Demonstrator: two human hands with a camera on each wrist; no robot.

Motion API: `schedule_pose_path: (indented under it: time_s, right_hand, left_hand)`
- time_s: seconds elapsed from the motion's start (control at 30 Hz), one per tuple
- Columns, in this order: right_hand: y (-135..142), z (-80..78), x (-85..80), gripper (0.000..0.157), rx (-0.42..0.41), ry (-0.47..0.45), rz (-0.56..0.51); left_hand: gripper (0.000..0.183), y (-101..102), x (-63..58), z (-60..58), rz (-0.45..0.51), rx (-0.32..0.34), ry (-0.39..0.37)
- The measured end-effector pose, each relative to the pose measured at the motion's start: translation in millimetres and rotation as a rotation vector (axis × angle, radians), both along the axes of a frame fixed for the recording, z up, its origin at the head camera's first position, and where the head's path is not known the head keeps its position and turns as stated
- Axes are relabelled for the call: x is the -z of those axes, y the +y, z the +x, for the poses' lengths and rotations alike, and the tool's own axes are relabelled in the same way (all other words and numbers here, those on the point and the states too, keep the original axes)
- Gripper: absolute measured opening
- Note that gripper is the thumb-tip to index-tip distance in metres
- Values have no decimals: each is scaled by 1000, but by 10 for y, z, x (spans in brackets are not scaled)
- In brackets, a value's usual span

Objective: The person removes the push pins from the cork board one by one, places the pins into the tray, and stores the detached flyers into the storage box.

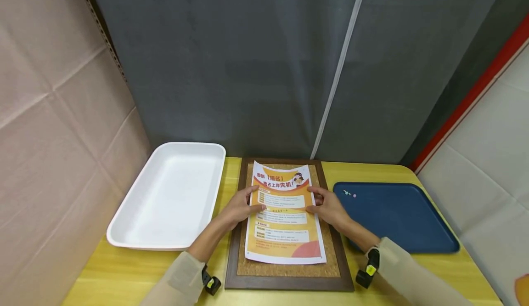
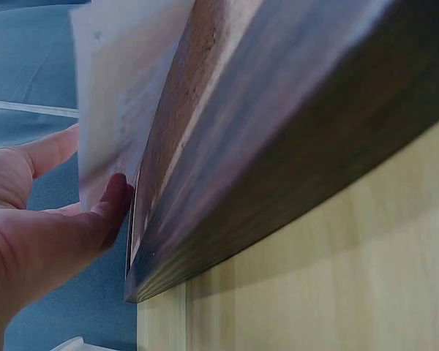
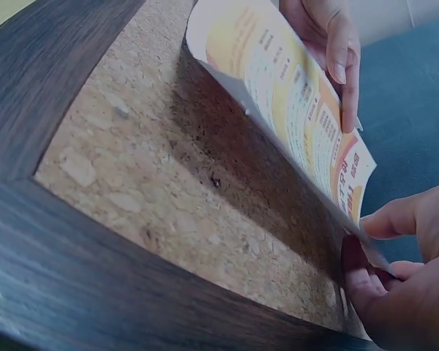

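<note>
A printed orange-and-white poster (image 1: 285, 237) lies over a cork board (image 1: 289, 270) with a dark wooden frame, its sheet slightly bowed. My left hand (image 1: 239, 207) pinches the poster's left edge, and my right hand (image 1: 329, 207) pinches the right edge at about the same height. In the right wrist view, the near part of the sheet (image 3: 234, 44) curls up off the cork (image 3: 117, 161) and casts a shadow on it. From the left wrist, the left fingers (image 2: 110, 205) appear close beside the board's frame (image 2: 278, 124).
To the left of the board stands a deep white tray (image 1: 165, 195). A flat blue tray (image 1: 396, 218) lies on the right, with several small pins (image 1: 347, 193) near its far left corner. The yellow wooden table (image 1: 124, 274) ends at a grey curtain (image 1: 231, 67).
</note>
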State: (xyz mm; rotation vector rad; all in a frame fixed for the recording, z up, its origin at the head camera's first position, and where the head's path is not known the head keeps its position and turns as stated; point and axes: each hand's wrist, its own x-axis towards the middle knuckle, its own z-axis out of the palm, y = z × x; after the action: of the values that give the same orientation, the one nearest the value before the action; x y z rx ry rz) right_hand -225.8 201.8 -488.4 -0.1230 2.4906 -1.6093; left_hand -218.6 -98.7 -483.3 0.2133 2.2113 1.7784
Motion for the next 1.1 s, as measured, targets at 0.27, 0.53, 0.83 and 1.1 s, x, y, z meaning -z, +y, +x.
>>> schedule_pose_path:
  time_s: [0.27,0.53,0.83,1.1]
  right_hand:
    - [10,5,-7,65,-33,26,-22]
    - [8,1,-31,65,-36,21,-56]
    - [-12,15,-154,66,-43,14,-54]
    - [-64,-15,-279,66,-82,49,-88]
  left_hand:
    - [74,-5,-3,-5,-2,-11,11]
    - [72,-32,-73,25,16,-21,10]
    - [71,-139,-156,14,37,-50,-21]
    - [71,-226,-196,7,56,-86,-49]
